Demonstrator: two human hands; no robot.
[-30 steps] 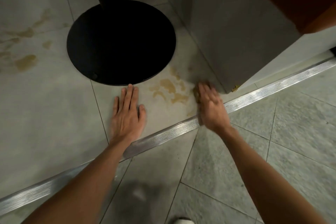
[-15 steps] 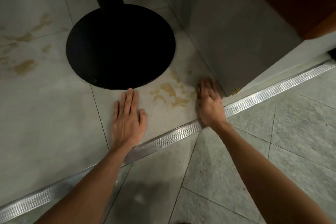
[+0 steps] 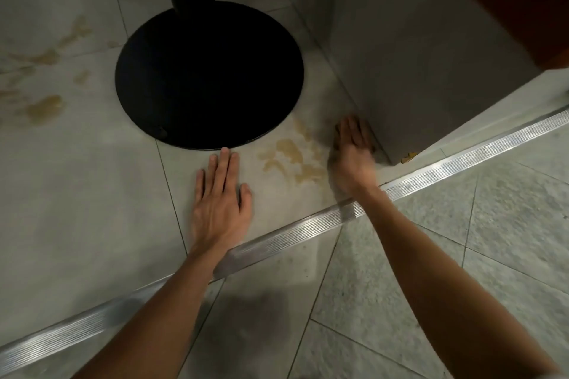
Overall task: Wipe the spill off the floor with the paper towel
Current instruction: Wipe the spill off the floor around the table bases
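Observation:
A tan spill [image 3: 289, 157] streaks the pale floor tile between my two hands. My right hand [image 3: 354, 157] lies fingers-forward on the floor against the base of a grey cabinet [image 3: 415, 71], just right of the spill, and is blurred by motion. A brownish, soaked edge of the paper towel [image 3: 336, 136] peeks out at the left of its fingers; the rest is hidden under the hand. My left hand [image 3: 220, 197] rests flat on the tile, fingers straight, left of the spill and holding nothing.
A black round table base [image 3: 209, 77] with its post stands just beyond my left hand. More tan stains [image 3: 46, 108] mark the tiles at far left. A ribbed metal threshold strip [image 3: 308, 231] crosses the floor diagonally under both wrists.
My right hand has slid forward along the cabinet base, further from the threshold strip. My left hand has stayed flat in the same spot.

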